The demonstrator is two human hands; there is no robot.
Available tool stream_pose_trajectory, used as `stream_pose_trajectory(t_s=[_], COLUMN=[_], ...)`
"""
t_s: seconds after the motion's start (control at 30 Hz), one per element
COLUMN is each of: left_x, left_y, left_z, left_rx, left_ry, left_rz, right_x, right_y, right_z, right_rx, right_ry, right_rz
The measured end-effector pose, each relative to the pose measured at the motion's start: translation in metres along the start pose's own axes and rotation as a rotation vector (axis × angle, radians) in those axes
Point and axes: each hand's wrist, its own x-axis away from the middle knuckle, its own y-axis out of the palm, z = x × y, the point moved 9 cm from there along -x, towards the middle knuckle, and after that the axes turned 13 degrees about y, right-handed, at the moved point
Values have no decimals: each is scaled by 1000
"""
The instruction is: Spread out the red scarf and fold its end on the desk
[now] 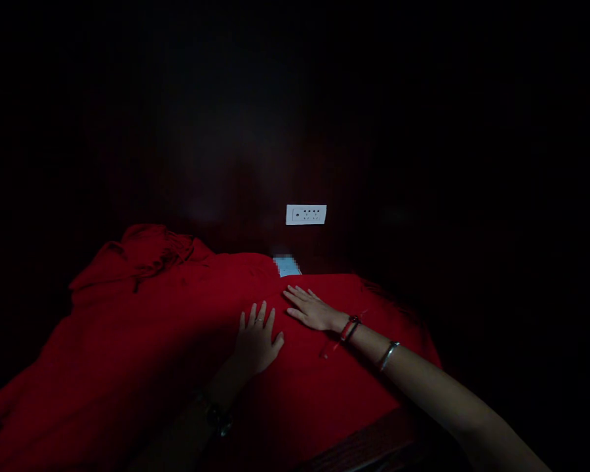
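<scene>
A large red cloth [177, 341] is spread over a surface in front of me, mostly flat near my hands and bunched at the far left. My left hand [256, 342] lies palm down on it near the middle, fingers spread, a ring on one finger. To its right and a little farther off, my right hand [313, 311] rests flat on the cloth with its fingers stretched toward the left. Neither hand grips anything. Just beyond the cloth's far edge, a pale, pixelated item [287, 265] shows in part; its kind cannot be made out.
A white socket plate [306, 215] sits on the dark wall behind the cloth. Folds of cloth heap up at the far left. A dark wooden edge [368, 442] shows below the cloth at the lower right. Deep shadow hides the surroundings.
</scene>
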Motion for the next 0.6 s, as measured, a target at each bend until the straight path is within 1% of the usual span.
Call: stream_pose_trajectory(t_s=[0.03, 0.07, 0.13, 0.23, 0.4, 0.53, 0.6], left_x=[0, 1, 1, 0, 0, 3, 5], left_y=[1, 1, 2, 4, 7, 5, 5], left_z=[0, 0, 0, 0, 0, 6, 9], left_rx=[1, 2, 9, 27, 50, 52, 62], left_ry=[0, 2, 7, 18, 31, 48, 52], left_rz=[-6, -11, -15, -13, -16, -27, -46], right_x=[-7, -13, -20, -20, -2, 9, 9], right_y=[5, 9, 14, 12, 0, -10, -13], right_z=[-4, -1, 16, 55, 124, 193, 214], right_rx=[2, 5, 15, 43, 84, 153, 183], right_ry=[-5, 4, 38, 101, 214, 438, 504], right_rz=[-26, -55, -109, -139, -97, -52, -34])
